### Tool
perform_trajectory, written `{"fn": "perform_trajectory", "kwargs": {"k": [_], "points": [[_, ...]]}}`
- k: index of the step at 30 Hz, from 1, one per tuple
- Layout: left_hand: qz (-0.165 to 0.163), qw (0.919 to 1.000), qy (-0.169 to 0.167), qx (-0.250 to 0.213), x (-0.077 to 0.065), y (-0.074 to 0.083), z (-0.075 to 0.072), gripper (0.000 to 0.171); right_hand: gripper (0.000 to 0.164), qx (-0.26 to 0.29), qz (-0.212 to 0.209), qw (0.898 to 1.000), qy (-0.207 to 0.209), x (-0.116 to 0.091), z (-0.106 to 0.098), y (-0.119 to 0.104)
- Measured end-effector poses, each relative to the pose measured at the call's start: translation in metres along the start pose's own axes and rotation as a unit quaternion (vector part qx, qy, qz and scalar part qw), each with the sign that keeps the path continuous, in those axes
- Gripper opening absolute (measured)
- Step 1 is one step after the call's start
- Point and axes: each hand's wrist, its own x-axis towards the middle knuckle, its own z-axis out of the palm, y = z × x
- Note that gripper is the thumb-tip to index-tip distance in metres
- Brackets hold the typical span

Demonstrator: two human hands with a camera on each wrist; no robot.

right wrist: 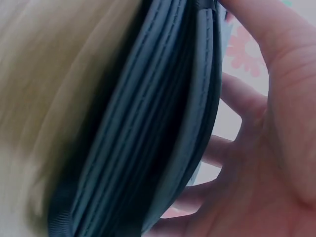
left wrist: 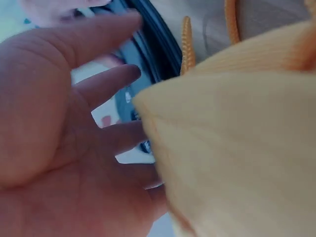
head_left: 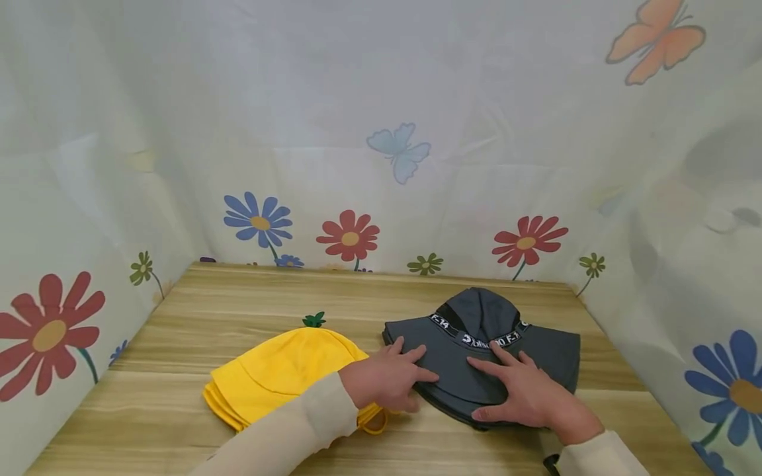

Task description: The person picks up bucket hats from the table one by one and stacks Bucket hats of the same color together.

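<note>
A stack of dark grey wide-brimmed hats [head_left: 452,363] lies on the table's right half, with lettered tape round the crown. My right hand [head_left: 524,390] rests on the front brim, fingers spread. The layered brim edges [right wrist: 133,123] show beside its palm in the right wrist view. My left hand [head_left: 387,377] has its fingers spread over the stack's left brim edge. Left of it sits a stack of yellow hats [head_left: 292,370] with a green leaf tuft on top, partly hidden by the left sleeve. In the left wrist view yellow cloth [left wrist: 237,148] is close by the left fingers.
Both stacks lie on a wood-grain table [head_left: 178,410]. A white curtain [head_left: 333,86] printed with flowers and butterflies encloses the back and sides. A yellow cord loop [head_left: 375,423] sticks out from the yellow stack, and a dark strap [head_left: 551,465] hangs near the right sleeve.
</note>
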Motion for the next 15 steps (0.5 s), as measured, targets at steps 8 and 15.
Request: {"fn": "perform_trajectory", "kwargs": {"k": [8, 15], "points": [[-0.068, 0.9959, 0.053, -0.027, -0.059, -0.013, -0.001, 0.062, 0.095, 0.006, -0.008, 1.000, 0.006, 0.005, 0.002, 0.007], [-0.239, 0.9693, 0.039, -0.044, -0.119, -0.031, 0.005, 0.072, 0.095, 0.020, -0.010, 1.000, -0.002, 0.010, 0.002, 0.011]]}}
